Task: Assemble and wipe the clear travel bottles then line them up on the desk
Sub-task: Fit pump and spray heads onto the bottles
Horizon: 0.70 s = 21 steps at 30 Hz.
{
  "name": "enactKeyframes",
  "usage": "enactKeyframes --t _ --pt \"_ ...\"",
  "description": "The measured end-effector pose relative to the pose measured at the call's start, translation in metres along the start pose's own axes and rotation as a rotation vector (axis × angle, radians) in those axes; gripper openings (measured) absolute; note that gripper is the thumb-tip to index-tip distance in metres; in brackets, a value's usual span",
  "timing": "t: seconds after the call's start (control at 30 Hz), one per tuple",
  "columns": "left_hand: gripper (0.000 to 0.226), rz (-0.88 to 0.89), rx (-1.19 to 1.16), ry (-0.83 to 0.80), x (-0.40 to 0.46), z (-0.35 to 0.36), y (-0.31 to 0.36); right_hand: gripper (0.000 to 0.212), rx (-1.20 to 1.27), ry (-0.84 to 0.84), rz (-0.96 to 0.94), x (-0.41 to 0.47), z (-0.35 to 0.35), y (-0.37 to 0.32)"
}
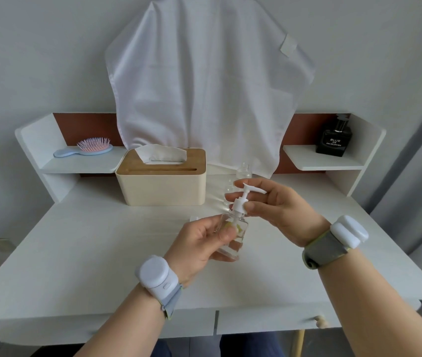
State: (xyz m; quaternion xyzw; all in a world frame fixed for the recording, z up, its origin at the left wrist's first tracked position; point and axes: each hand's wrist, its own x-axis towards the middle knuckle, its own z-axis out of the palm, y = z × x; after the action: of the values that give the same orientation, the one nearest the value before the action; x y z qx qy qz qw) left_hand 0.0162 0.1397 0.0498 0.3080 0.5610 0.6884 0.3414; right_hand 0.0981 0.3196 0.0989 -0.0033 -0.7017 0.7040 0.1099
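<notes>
Head view shows your left hand point(199, 243) gripping a clear square-sided travel bottle point(231, 237) above the white desk point(81, 253), fingers curled round its body so that most of the lower glass is hidden behind them. Your right hand point(276, 210) pinches the white pump dispenser point(243, 199) at its ribbed collar between thumb and fingertips, the other fingers spread loosely behind the nozzle; you cannot tell whether the collar is seated on the neck. Behind your right hand stand two more clear bottles point(244, 171), uncapped, faint against the white hanging cloth point(204, 81) and partly blocked by your fingers. Another small clear piece near your left fingers is too blurred to name. A cream tissue box with a wooden lid point(161, 181) sits to the left, a blue hairbrush point(86, 149) and a black perfume bottle point(333, 140) on the side shelves.
</notes>
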Motion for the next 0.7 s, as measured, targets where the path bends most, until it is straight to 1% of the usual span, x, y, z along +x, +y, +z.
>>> enactKeyframes --t 0.07,0.17,0.37,0.47,0.53,0.63,0.7 --pt "0.035 -0.022 -0.063 -0.044 -0.001 -0.002 0.002 0.046 0.052 -0.034 0.001 -0.001 0.000 -0.002" --pt "0.034 -0.013 -0.079 -0.053 0.000 -0.003 0.003 0.046 0.079 -0.034 -0.005 0.000 0.001 -0.002" --pt "0.036 0.058 0.033 0.041 0.001 -0.001 -0.004 0.039 -0.049 0.060 0.017 0.001 0.006 0.002" --pt "0.033 0.079 0.050 0.066 0.001 0.001 -0.006 0.043 -0.089 0.103 0.025 0.002 0.007 0.003" --pt "0.034 0.084 0.057 0.077 0.002 0.001 -0.007 0.049 -0.106 0.128 0.018 0.003 0.009 0.004" --pt "0.036 0.088 0.054 0.087 0.002 -0.001 -0.006 0.056 -0.033 0.131 -0.005 0.002 0.011 0.005" --pt "0.036 0.078 0.048 0.086 0.003 -0.002 -0.005 0.052 0.031 0.112 -0.014 0.001 0.008 0.006"
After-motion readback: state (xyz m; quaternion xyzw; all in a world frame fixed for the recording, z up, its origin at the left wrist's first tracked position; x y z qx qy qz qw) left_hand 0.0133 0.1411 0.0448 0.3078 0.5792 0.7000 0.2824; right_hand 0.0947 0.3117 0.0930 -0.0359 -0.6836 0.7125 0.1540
